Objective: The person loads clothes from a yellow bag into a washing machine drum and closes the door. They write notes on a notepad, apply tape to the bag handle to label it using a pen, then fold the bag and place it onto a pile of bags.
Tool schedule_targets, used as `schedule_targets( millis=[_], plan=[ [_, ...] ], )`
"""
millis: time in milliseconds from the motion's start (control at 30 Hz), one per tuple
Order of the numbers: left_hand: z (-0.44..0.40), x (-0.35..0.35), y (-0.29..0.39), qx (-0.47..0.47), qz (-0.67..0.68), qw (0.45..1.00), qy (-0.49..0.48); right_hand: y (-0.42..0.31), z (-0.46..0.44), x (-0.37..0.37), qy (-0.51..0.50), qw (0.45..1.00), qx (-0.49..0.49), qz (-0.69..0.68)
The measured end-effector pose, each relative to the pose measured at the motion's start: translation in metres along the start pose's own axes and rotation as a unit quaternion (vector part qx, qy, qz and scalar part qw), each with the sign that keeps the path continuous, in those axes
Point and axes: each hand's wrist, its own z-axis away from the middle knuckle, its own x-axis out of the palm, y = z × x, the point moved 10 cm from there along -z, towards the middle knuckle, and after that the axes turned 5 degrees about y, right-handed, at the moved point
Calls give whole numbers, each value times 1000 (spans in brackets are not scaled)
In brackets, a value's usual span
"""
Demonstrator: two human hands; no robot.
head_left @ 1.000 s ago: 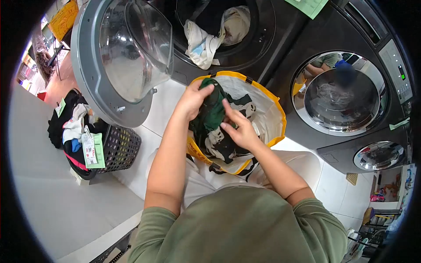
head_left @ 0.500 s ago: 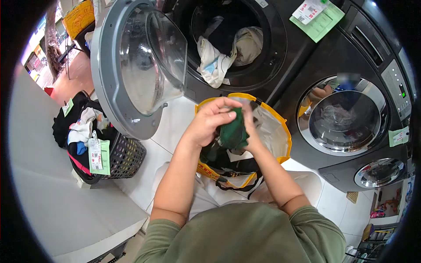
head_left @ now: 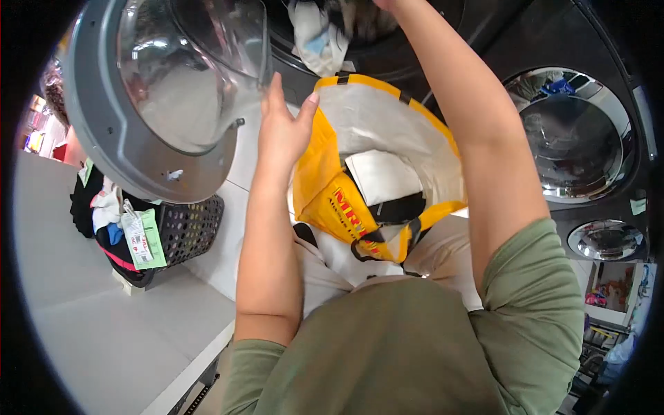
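Note:
My left hand point(head_left: 282, 135) is raised with thumb and fingers apart, holding nothing, between the open washer door point(head_left: 155, 76) and the yellow-rimmed bag point(head_left: 318, 162). Of my right hand point(head_left: 389, 3) only a sliver shows at the top edge, by the drum opening; its fingers are out of frame. White and light-blue cloth point(head_left: 318, 40) hangs over the rim of that opening. Inside the bag, a folded white cloth point(head_left: 384, 177) lies on black cloth point(head_left: 399, 209). The bag stands upright between my knees.
On the left, a dark perforated basket point(head_left: 197, 230) holds mixed clothes, with a green and white tag point(head_left: 143, 238) on it. A closed front-loader door point(head_left: 570, 135) is at the right, above a smaller round door point(head_left: 607, 241). A grey ledge point(head_left: 104, 304) runs along the lower left.
The dark green cloth has left my hands and is no longer visible. My right arm has reached up to the machine opening. My left hand has moved left and opened.

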Motion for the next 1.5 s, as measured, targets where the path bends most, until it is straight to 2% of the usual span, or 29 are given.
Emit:
schedule_targets(
  millis=[67, 100, 133, 200, 233, 267, 333, 367, 400, 467, 533, 667, 733, 767, 800, 867, 900, 933, 1000, 1033, 1067, 1100, 1133, 1200, 1267, 1300, 1367, 1400, 1500],
  plan=[
    [-3, 3, -6, 14, 12, 1000, 3, 19, 40, 30, -165, 935, 2, 313],
    [-3, 5, -8, -8, -26, 999, -26, -1, 82, 48, -265, 903, -222, 254],
    [3, 21, 5, 47, -13, 994, -96, 31, 140, 47, -413, 872, 17, 261],
    [26, 46, 29, 151, 6, 962, -229, 121, 230, 26, -540, 762, 131, 334],
    [48, 67, 33, 117, -4, 931, -346, 208, 275, -2, -550, 701, 184, 416],
    [75, 84, 36, 84, -13, 885, -458, 291, 321, -32, -564, 622, 229, 493],
    [114, 109, 9, 139, -70, 843, -515, 315, 398, -82, -526, 588, 157, 595],
    [121, 107, 0, 87, -129, 812, -562, 280, 412, -95, -492, 549, 199, 646],
    [114, 104, -9, 81, -185, 821, -533, 283, 414, -100, -411, 621, 89, 661],
    [99, 97, -25, 69, -290, 830, -472, 295, 404, -114, -442, 668, 150, 580],
    [91, 84, -26, -29, -326, 806, -494, 322, 364, -143, -358, 715, 135, 585],
    [80, 81, -48, -10, -291, 819, -494, 174, 243, -167, -63, 855, 49, 512],
    [84, 72, -36, -32, -289, 803, -520, 121, 230, -153, -30, 953, 59, 294],
    [76, 71, -35, -31, -273, 830, -485, 139, 241, -133, -125, 964, 165, 169],
    [65, 70, -37, -26, -255, 856, -448, 125, 266, -107, -244, 890, 320, 215],
    [37, 58, -47, -51, -245, 906, -341, 111, 288, -55, -408, 809, 363, 217],
    [22, 47, -54, -82, -252, 925, -272, 103, 275, -37, -411, 802, 378, 210],
    [10, 30, -44, -66, -225, 954, -189, 101, 235, -17, -373, 858, 280, 214],
    [-2, 3, -19, -51, -167, 982, -71, 118, 140, -6, -169, 945, 279, 5],
    [-3, -6, -8, -55, -140, 988, -37, 91, 95, -3, -97, 954, 183, -219],
    [-2, -13, -3, -61, -115, 992, -1, 52, 64, -17, -49, 973, 21, -224],
    [1, -13, -2, -58, -96, 994, 2, -32, 70, -15, -123, 937, -182, -270],
    [3, -11, -2, -55, -77, 995, 4, -5, 67, -41, 52, 977, -101, -180],
    [2, -9, -2, -42, -58, 997, -1, 17, 100, -14, -102, 980, -161, 60],
    [1, -3, -6, -27, -59, 998, -20, 102, 176, 3, -241, 872, -222, 363],
    [0, 1, -12, -30, -56, 997, -41, 165, 246, -13, -298, 849, -55, 432],
    [2, 7, -18, -44, -67, 994, -72, 277, 422, -74, -434, 613, 245, 613],
    [4, 10, -20, -51, -72, 992, -86, 266, 453, -87, -438, 627, 274, 583],
    [11, 12, -15, -46, -82, 989, -118, 282, 440, -113, -385, 688, 199, 581]
  ],
)
